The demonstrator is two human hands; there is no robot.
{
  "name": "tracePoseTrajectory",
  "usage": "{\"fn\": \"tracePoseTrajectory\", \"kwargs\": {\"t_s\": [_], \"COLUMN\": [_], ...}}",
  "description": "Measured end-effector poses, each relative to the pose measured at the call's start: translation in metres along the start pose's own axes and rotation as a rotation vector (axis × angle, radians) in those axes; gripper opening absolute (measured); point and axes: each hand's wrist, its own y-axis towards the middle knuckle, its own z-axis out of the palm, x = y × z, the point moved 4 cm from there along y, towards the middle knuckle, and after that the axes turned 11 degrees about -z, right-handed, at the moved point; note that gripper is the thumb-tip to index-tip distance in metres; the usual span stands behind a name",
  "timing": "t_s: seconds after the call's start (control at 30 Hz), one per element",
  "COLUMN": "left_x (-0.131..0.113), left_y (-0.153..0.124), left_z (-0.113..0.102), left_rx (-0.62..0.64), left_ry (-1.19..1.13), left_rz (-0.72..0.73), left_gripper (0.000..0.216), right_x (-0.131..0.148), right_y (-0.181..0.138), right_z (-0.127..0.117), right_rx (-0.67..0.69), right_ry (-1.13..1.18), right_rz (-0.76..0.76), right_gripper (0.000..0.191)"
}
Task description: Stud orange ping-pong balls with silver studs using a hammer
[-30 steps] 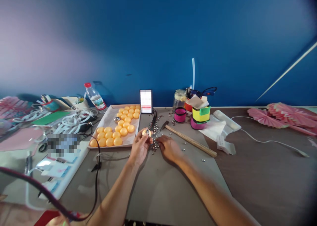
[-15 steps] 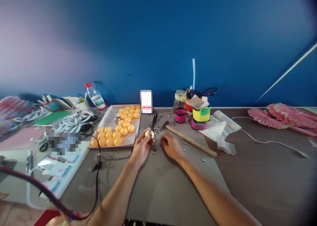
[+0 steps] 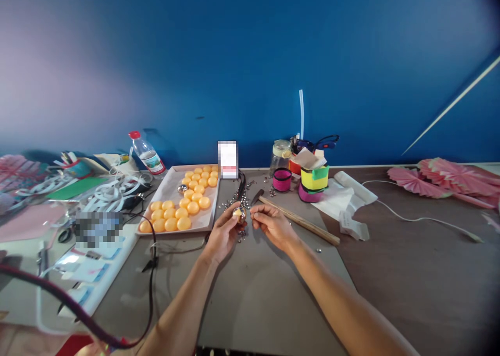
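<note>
My left hand (image 3: 222, 238) is closed around a small orange ball (image 3: 238, 214) partly covered with shiny silver pieces. Just to the right, my right hand (image 3: 276, 228) has its thumb and forefinger pinched close to the ball, apart from it. What the pinch holds, if anything, is too small to make out. Small silver studs (image 3: 242, 193) lie scattered on the grey mat (image 3: 253, 293), behind and below the ball. To the left, a white tray (image 3: 167, 183) carries rows of plain orange balls (image 3: 171, 224) and one silver-covered ball (image 3: 182, 188).
A hammer (image 3: 300, 220) lies right of my right hand. Behind it are a magenta ring (image 3: 282, 180), a glass jar (image 3: 279, 158) and a yellow-green box (image 3: 314, 178). A phone (image 3: 227, 159) stands behind the tray. Dark cable (image 3: 151, 288) loops at left; pink paper fans (image 3: 449, 178) lie far right.
My right hand has risen from the mat by the studs and turned towards the ball, its fingertips now pinched beside it. My left hand still holds the ball, slightly turned.
</note>
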Motion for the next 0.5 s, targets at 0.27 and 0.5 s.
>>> {"fn": "tracePoseTrajectory", "kwargs": {"t_s": [0.27,0.5], "left_x": [0.0050,0.0064], "left_y": [0.0019,0.0031], "left_z": [-0.0007,-0.0006], "left_rx": [-0.029,-0.036], "left_ry": [0.074,0.151], "left_rz": [0.045,0.071], "left_gripper": [0.039,0.038], "right_x": [0.0013,0.0000], "right_y": [-0.0005,-0.0018], "right_z": [0.0013,0.0048], "right_rx": [-0.002,0.064], "right_ry": [-0.153,-0.243], "right_rz": [-0.064,-0.085], "right_gripper": [0.022,0.017]}}
